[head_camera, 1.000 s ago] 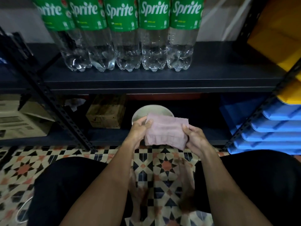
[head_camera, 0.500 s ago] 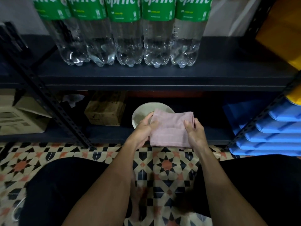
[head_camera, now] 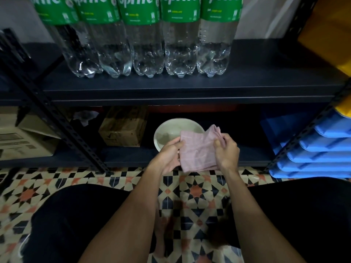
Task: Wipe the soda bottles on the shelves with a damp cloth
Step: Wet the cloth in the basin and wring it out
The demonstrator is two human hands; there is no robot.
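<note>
Five Sprite bottles (head_camera: 146, 44) on the far upper shelf (head_camera: 190, 88) look full, heavy and slick; steady each at its label. The limp pink cloth (head_camera: 197, 150) is nearer, your left hand (head_camera: 167, 154) and right hand (head_camera: 226, 150) pinching its side edges.

A storeroom: metal shelving (head_camera: 171, 95) with soda bottles (head_camera: 146, 44), cardboard boxes (head_camera: 121, 128), stacked blue trays (head_camera: 322, 154).

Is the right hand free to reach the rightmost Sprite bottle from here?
Probably yes. The right hand pinches the pink cloth below the shelf, and nothing stands between it and the rightmost Sprite bottle. The left hand grips the cloth too.
</note>
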